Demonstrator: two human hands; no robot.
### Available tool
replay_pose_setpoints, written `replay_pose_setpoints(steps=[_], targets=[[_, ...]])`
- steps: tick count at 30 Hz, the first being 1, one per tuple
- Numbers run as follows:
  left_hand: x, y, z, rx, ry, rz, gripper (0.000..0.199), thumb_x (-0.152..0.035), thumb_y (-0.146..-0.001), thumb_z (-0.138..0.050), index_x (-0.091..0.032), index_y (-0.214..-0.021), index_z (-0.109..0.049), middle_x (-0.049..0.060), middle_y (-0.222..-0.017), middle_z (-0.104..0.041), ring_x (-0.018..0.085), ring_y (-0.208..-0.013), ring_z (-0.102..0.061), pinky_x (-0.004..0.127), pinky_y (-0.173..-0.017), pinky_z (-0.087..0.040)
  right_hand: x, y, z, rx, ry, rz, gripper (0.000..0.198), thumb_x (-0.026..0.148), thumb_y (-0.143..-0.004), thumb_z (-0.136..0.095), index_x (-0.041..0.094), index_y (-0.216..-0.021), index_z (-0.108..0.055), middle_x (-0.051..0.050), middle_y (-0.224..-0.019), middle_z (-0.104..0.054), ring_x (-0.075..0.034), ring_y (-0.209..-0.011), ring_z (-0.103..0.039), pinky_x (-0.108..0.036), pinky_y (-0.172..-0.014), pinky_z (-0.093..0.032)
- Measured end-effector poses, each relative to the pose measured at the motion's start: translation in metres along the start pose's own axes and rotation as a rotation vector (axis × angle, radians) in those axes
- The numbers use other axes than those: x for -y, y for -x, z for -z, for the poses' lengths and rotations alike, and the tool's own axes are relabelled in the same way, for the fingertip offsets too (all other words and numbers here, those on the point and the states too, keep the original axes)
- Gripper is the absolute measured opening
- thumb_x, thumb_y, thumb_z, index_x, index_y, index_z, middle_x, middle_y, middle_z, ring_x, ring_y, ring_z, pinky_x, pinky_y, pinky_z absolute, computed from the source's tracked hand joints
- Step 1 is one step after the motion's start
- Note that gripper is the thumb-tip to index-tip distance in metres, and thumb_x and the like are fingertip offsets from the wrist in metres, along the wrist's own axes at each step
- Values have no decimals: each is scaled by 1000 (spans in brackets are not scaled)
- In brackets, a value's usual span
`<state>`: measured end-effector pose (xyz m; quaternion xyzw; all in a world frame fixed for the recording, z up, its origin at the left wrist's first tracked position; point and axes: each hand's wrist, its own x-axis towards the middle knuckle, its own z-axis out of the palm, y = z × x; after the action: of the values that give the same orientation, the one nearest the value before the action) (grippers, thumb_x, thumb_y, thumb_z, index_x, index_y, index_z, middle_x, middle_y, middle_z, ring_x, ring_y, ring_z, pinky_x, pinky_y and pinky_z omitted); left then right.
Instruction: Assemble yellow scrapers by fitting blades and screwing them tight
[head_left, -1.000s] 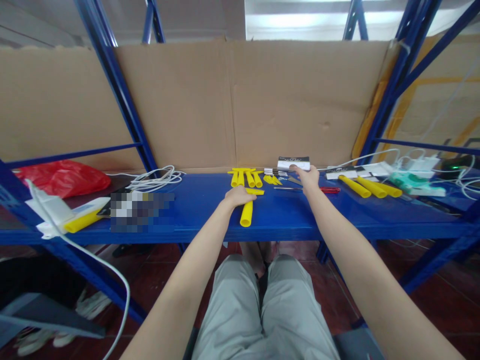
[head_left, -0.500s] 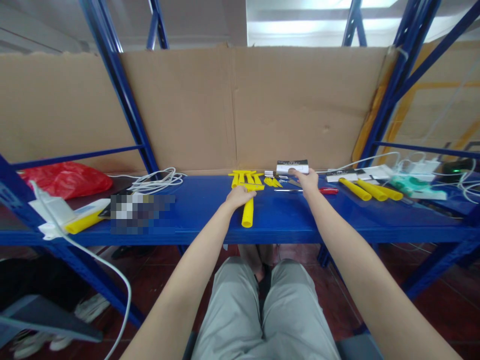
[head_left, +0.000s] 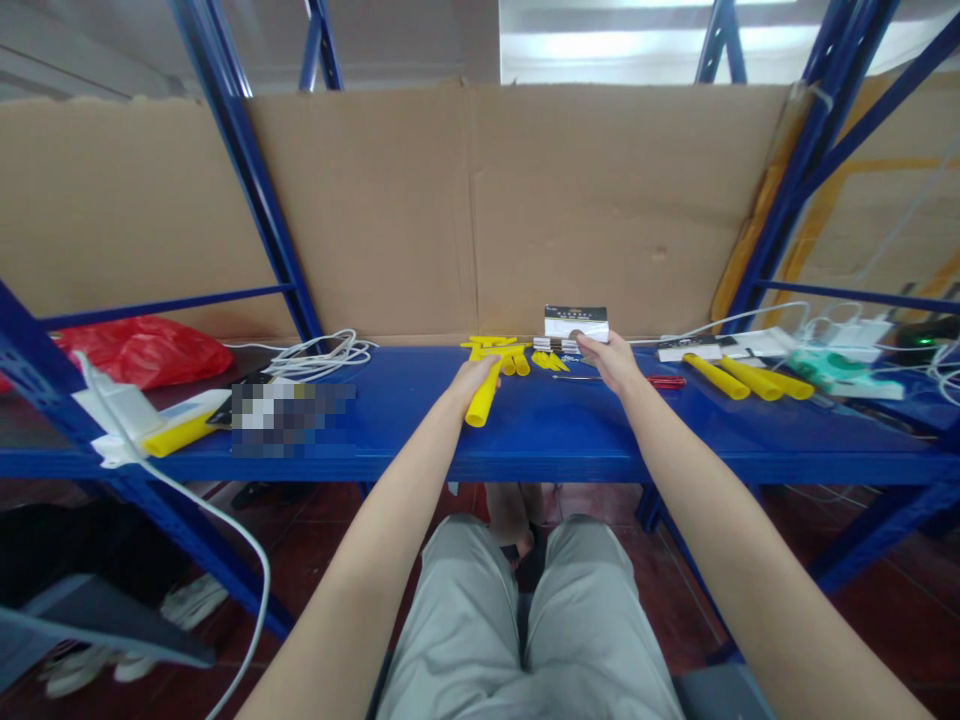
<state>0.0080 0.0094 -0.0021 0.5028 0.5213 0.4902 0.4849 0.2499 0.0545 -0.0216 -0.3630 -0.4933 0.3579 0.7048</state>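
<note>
My left hand (head_left: 476, 376) is closed around a yellow T-shaped tool with a tubular handle (head_left: 482, 402); the open handle end points toward me and its crossbar is mostly hidden. My right hand (head_left: 609, 362) has its thumb and fingers closed at the lower right edge of a small black-and-white box (head_left: 576, 324) near the back of the shelf. Several similar yellow T-shaped tools (head_left: 514, 364) lie just beyond my left hand. Small yellow pieces (head_left: 551, 361) lie between the hands. A screwdriver with a red handle (head_left: 666, 382) lies beneath my right wrist.
Several yellow tubes (head_left: 750, 380) lie on the blue shelf (head_left: 570, 430) at the right, near white cables and a pale green object (head_left: 847, 375). Coiled white cable (head_left: 322, 358) and a red plastic bag (head_left: 150, 350) are at the left. Cardboard (head_left: 375, 220) stands behind.
The yellow tool in my left hand has swung, its handle end moving left and away from me. The box at my right hand has shifted left and up, showing more of its face.
</note>
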Motion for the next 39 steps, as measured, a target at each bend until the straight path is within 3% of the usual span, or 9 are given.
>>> replay_pose_setpoints(steps=[5,12,21,29,39], targets=[[7,-16,2,-58,130,-2,23,-18,-84,-46,-11,-81,-68,3,-45,-57,14,-38,-51,23,-45,-39,3,9,-5,266,-45,-121,15,14,-74,-69,21,-87,-67,-4,-101,-72,-18,-105,-64,-36,-100,-47],[7,-16,2,-173,274,-9,20,-14,-84,-52,-9,-93,-69,5,-53,-64,15,-47,-60,22,-49,-44,11,18,-8,418,-106,-194,14,14,-80,-65,22,-91,-68,-4,-103,-72,-17,-104,-64,-37,-103,-45],[2,-14,3,-370,497,9,20,-13,-87,-54,-8,-103,-65,7,-68,-69,14,-57,-67,20,-56,-52,19,24,-8,475,-145,-258,11,22,-79,-69,22,-89,-66,-3,-93,-73,-15,-90,-67,-38,-96,-50],[5,-19,8,-455,453,41,16,-21,-90,-55,-11,-100,-63,2,-66,-67,8,-43,-58,16,-44,-44,18,28,-15,474,-78,-304,9,24,-79,-70,19,-85,-64,-4,-79,-72,-16,-76,-68,-38,-89,-52],[6,-14,2,-320,448,30,14,-16,-87,-59,-10,-100,-61,6,-68,-68,12,-51,-64,18,-46,-48,18,40,-31,538,-101,-326,9,17,-75,-72,17,-84,-69,-4,-83,-74,-15,-74,-70,-34,-91,-54]])
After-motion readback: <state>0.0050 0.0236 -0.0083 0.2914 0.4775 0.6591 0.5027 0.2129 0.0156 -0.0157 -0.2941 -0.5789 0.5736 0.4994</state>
